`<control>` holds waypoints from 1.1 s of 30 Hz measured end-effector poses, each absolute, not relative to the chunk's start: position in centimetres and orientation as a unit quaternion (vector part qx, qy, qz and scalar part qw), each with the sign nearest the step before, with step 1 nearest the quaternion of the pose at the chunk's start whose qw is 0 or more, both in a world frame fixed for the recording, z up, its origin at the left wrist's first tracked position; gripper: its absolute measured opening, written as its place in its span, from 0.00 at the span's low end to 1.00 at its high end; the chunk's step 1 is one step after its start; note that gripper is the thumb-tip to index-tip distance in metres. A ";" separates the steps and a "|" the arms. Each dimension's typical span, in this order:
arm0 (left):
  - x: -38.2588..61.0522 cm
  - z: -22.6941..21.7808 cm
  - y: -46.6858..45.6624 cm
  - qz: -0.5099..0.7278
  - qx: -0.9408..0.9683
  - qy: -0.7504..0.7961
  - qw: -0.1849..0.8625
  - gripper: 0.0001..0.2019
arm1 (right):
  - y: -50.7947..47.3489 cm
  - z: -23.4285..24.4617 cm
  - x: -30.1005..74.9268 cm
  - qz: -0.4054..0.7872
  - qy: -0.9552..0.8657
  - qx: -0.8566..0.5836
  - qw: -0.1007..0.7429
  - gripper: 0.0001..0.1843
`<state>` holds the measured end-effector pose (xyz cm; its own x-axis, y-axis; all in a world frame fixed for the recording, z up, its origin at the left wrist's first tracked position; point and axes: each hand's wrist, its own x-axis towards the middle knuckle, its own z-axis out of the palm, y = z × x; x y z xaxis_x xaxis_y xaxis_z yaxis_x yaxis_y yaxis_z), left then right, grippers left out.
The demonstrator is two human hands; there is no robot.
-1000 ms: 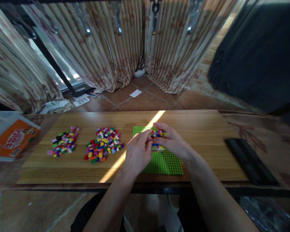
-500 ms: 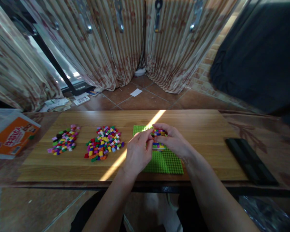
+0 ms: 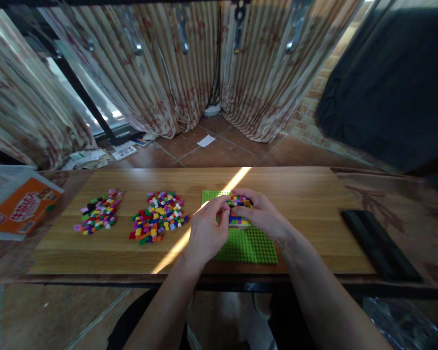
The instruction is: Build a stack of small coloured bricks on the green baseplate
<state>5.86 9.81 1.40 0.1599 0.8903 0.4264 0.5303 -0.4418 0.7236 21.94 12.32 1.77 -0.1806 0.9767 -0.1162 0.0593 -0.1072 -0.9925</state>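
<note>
A green studded baseplate (image 3: 253, 248) lies on the wooden board (image 3: 299, 194). On it stands a small build of multicoloured bricks (image 3: 238, 201), mostly hidden by my hands. My left hand (image 3: 206, 233) pinches at the build's left side with thumb and forefinger. From the right, my right hand (image 3: 264, 214) curls its fingers around the build. Two loose heaps of coloured bricks lie to the left: a bigger heap (image 3: 156, 216) near my left hand and a smaller heap (image 3: 98, 212) further out.
An orange and white box (image 3: 20, 209) sits at the table's left end. A flat black object (image 3: 377, 243) lies at the right. A sunlit stripe crosses the board. Curtains and tiled floor are behind the table.
Both hands stay on the brick build; only the fingers shift slightly. The view has moved a little.
</note>
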 end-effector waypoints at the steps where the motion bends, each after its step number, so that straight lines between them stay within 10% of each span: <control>1: 5.6 1.5 9.9 0.432 0.727 0.490 0.210 0.14 | 12.3 1.7 22.1 0.569 -0.521 -0.485 0.411 0.21; 33: -2.7 2.1 12.0 0.066 0.751 0.639 0.153 0.08 | 13.0 1.8 22.7 0.493 -0.415 -0.546 0.535 0.12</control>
